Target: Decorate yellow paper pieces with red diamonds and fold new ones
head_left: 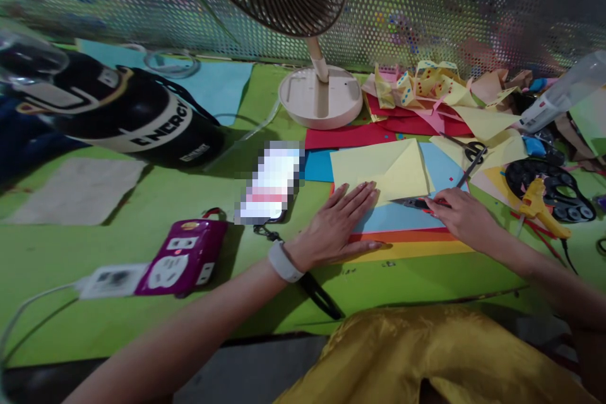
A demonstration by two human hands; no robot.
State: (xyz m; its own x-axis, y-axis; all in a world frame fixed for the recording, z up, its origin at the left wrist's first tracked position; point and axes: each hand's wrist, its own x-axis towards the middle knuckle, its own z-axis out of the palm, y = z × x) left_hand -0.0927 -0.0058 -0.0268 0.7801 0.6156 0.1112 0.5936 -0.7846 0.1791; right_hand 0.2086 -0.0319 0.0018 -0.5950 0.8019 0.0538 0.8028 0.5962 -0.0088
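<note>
My left hand [337,222] lies flat with its fingers stretched out over the lower left of a pale yellow sheet [367,170] and the light blue paper [400,219] below it. The yellow sheet has a folded triangular flap on its right. My right hand [461,213] is closed round a dark craft knife [413,203], its blade pointing left along the yellow sheet's lower edge. Orange and yellow sheets [411,249] stick out under the blue paper. Scissors [473,161] lie just beyond my right hand.
A fan [319,95] stands at the back before a perforated metal screen. Left are a phone [272,183], a purple power socket [184,259] and a black bottle [156,120]. On the right are paper scraps [435,85], a yellow glue gun [534,202] and a black tray [568,186].
</note>
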